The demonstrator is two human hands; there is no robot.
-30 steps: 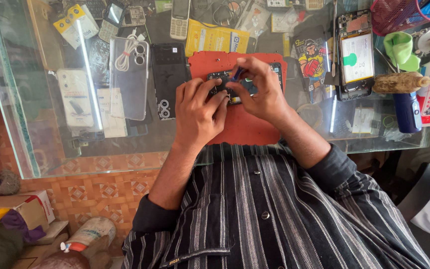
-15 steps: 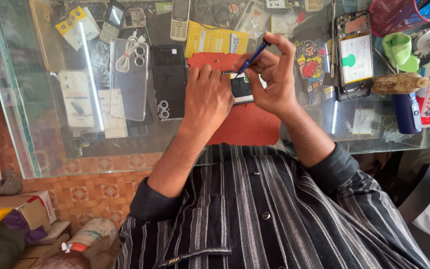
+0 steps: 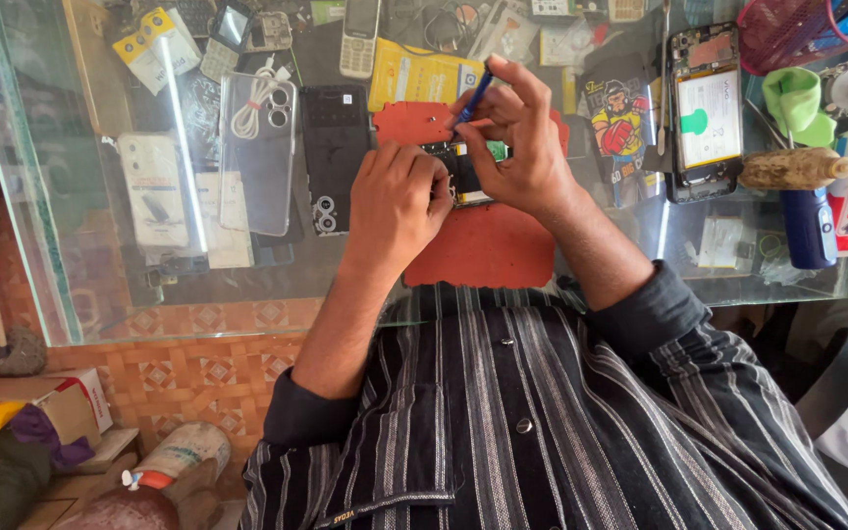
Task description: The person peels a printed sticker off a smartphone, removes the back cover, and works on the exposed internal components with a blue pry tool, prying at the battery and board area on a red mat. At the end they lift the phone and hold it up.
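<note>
Dark shirt (image 3: 542, 422), thin grey and white vertical stripes. Small round buttons down front placket. Chest pocket on one side, small label at hem edge. Long sleeves pushed up to mid-forearm, bunched at cuffs. Both hands bare.

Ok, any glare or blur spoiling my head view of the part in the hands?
Head view: bright glare streaks cross the glass counter at left, clear of the hands; the small circuit board between left hand and right hand is sharp but mostly covered; the edges bow slightly.

A glass counter (image 3: 100, 294) stands over an orange patterned tile floor (image 3: 208, 368), cardboard boxes (image 3: 71, 402) beside it
</note>
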